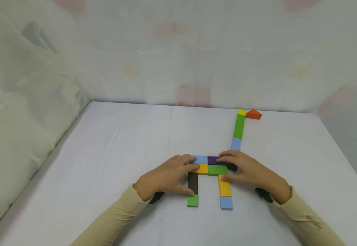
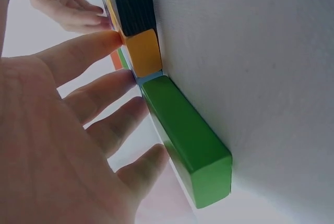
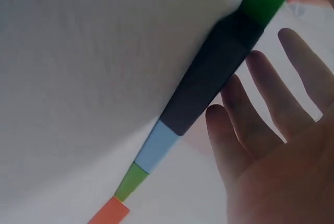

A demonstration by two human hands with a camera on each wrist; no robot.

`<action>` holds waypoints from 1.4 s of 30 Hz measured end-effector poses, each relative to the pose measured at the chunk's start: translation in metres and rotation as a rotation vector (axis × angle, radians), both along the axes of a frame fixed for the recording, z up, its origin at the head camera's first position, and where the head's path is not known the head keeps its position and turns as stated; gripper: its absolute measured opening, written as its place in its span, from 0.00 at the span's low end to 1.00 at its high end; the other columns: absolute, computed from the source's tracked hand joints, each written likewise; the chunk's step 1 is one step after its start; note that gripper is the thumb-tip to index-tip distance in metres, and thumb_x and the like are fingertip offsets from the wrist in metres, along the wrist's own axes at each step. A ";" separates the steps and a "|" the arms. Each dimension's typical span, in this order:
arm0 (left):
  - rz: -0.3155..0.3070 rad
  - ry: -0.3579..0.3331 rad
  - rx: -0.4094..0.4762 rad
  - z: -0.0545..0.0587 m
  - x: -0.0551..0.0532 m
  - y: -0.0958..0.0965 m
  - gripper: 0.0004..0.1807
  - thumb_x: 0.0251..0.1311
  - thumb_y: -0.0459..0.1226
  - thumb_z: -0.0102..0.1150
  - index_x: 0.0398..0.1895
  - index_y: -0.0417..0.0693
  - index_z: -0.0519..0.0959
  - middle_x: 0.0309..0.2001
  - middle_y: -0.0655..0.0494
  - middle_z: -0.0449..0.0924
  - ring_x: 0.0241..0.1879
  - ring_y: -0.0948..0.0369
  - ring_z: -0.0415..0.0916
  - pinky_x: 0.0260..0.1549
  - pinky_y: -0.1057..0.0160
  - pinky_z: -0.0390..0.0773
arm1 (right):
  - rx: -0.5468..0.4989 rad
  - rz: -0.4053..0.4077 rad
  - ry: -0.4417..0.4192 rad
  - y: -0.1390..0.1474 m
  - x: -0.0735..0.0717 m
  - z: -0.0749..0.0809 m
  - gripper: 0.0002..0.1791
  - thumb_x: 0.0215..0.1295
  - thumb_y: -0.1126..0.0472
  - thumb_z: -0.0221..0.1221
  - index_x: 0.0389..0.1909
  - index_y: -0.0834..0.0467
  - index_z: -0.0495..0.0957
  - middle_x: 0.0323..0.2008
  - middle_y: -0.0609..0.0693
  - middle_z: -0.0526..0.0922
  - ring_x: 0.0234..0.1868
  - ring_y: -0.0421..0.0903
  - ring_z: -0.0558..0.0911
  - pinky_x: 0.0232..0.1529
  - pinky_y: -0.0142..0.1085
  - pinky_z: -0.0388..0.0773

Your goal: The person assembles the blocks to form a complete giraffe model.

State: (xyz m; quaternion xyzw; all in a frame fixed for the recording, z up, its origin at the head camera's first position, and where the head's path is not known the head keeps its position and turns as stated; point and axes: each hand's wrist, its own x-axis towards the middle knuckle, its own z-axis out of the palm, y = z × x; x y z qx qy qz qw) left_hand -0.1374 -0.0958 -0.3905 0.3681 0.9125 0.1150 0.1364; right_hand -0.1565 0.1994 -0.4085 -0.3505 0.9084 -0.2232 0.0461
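Flat coloured blocks form a four-legged, long-necked figure on the table. My left hand (image 1: 169, 176) rests its fingertips on the left ends of a light blue block (image 1: 201, 159) and an orange block (image 1: 203, 169); its thumb lies by a black block (image 1: 193, 183) and a small green block (image 1: 192, 201). In the left wrist view, a long green block (image 2: 188, 140) runs beneath its fingers. My right hand (image 1: 249, 171) has its fingers over a purple block (image 1: 213, 160) and a dark block (image 3: 209, 78), thumb at an orange leg block (image 1: 225, 188). Both hands' fingers are extended.
Beyond my right hand a column rises through a blue block (image 1: 235, 143), green blocks (image 1: 238, 131) and a yellow block (image 1: 241, 112), with a red triangular block (image 1: 253, 114) beside its top. A blue block (image 1: 226, 202) ends the right leg. The white table (image 1: 120, 147) meets a fabric backdrop.
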 end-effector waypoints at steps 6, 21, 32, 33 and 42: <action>-0.011 0.005 0.017 -0.001 -0.003 -0.002 0.47 0.52 0.63 0.67 0.73 0.53 0.67 0.75 0.51 0.60 0.75 0.54 0.57 0.75 0.47 0.56 | 0.011 0.031 0.018 -0.003 0.000 -0.001 0.27 0.58 0.46 0.69 0.56 0.54 0.81 0.62 0.51 0.77 0.61 0.52 0.77 0.62 0.52 0.76; 0.223 -0.089 0.074 0.015 -0.026 -0.036 0.36 0.56 0.50 0.71 0.67 0.48 0.72 0.61 0.53 0.76 0.59 0.56 0.74 0.62 0.54 0.75 | 0.022 0.017 -0.012 -0.004 0.003 0.002 0.25 0.58 0.46 0.69 0.54 0.54 0.82 0.62 0.52 0.77 0.62 0.53 0.76 0.62 0.52 0.75; 0.277 -0.167 0.073 0.005 -0.033 -0.035 0.28 0.58 0.43 0.70 0.61 0.44 0.76 0.45 0.51 0.82 0.44 0.59 0.75 0.50 0.57 0.77 | 0.034 0.018 -0.013 -0.003 0.002 0.001 0.25 0.59 0.45 0.68 0.54 0.53 0.82 0.63 0.51 0.76 0.62 0.53 0.76 0.63 0.51 0.75; 0.281 -0.170 0.077 0.005 -0.033 -0.034 0.27 0.58 0.42 0.70 0.60 0.44 0.77 0.43 0.52 0.81 0.43 0.60 0.74 0.48 0.58 0.77 | 0.033 0.018 -0.013 -0.003 0.002 0.001 0.25 0.59 0.45 0.68 0.54 0.53 0.82 0.63 0.51 0.76 0.62 0.53 0.76 0.63 0.51 0.75; 0.296 -0.171 0.088 0.002 -0.030 -0.027 0.24 0.58 0.44 0.71 0.55 0.45 0.79 0.26 0.57 0.71 0.33 0.62 0.69 0.34 0.65 0.71 | 0.026 0.023 -0.012 -0.003 0.001 0.001 0.25 0.59 0.45 0.69 0.54 0.53 0.82 0.62 0.51 0.77 0.62 0.52 0.76 0.63 0.51 0.76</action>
